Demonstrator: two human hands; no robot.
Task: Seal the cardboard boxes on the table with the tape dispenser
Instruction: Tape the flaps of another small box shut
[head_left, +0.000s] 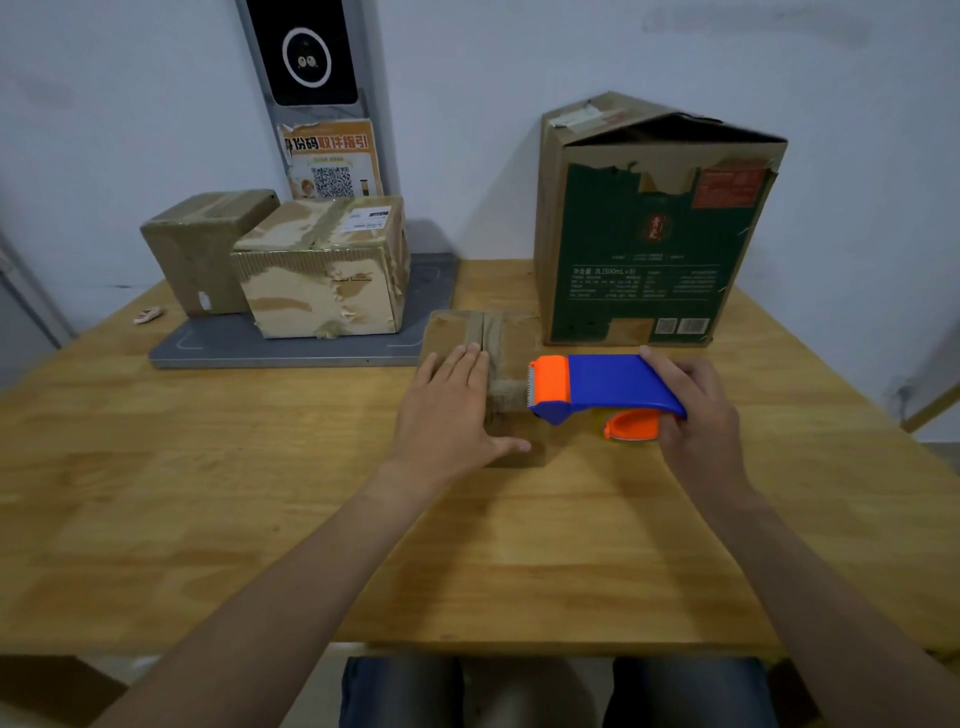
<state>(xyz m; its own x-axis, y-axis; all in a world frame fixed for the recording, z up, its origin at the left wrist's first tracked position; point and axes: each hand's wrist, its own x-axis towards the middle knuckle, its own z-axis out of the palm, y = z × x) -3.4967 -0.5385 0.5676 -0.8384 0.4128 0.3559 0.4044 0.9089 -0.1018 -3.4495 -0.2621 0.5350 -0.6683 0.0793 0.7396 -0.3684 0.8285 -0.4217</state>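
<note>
1. The tape dispenser (608, 389) lies with its long axis running left to right over the right half of the low box (511, 358). Its orange toothed end points left and its blue body trails right.
2. The low box sits on the wooden surface (208, 493). A tall green box (649, 234) stands just behind it, with its top flaps raised.
3. Behind and left of the low box, a pale taped box (322, 270) and a darker wrapped box (202, 249) stand on a grey tray (291, 351).
4. The left hand (457, 410) lies flat on the low box's left half, fingers straight.
5. The right hand (696, 410) is curled round the dispenser's rear end.
</note>
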